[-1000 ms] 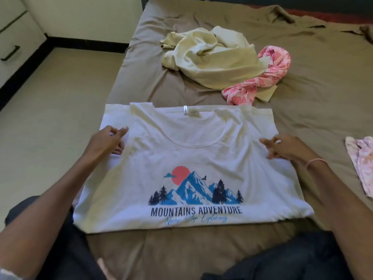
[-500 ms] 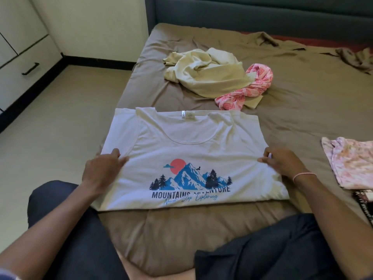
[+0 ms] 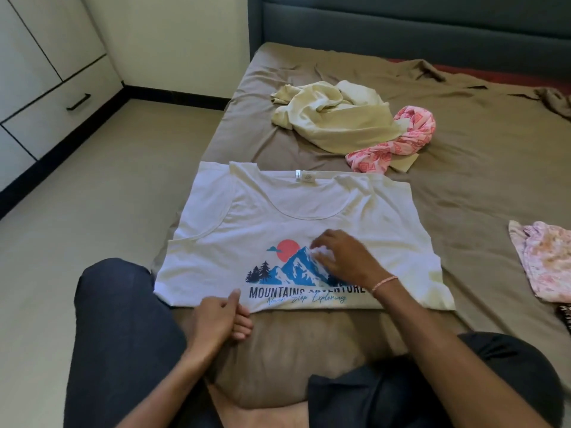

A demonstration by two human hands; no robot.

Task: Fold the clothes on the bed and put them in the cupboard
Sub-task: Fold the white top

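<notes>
The cupboard stands closed along the left wall, well apart from the bed, so the folding step is in hand and nothing is ready to be put away yet. The left hand sits at the near hem of the white T-shirt, thumb on the cloth and fingers curled just off the edge; whether it actually holds the hem cannot be told. The T-shirt lies flat and print-up at the bed's near left corner, its left side reaching the bed's left edge. Its collar points toward the headboard and its hem toward the person. As it lies, the panel looks broader than deep, so its long axis seems to run across the bed. The right hand is on the mountain print, its fingers bent and seemingly pinching up a small tuck of cloth. The next move probably calls for a firm hold at the midline and at the hem, then turning one half over the other without dragging the shirt. Toward the headboard lies a crumpled cream garment, touching a pink patterned cloth. A pale floral garment lies at the right edge, waiting.
</notes>
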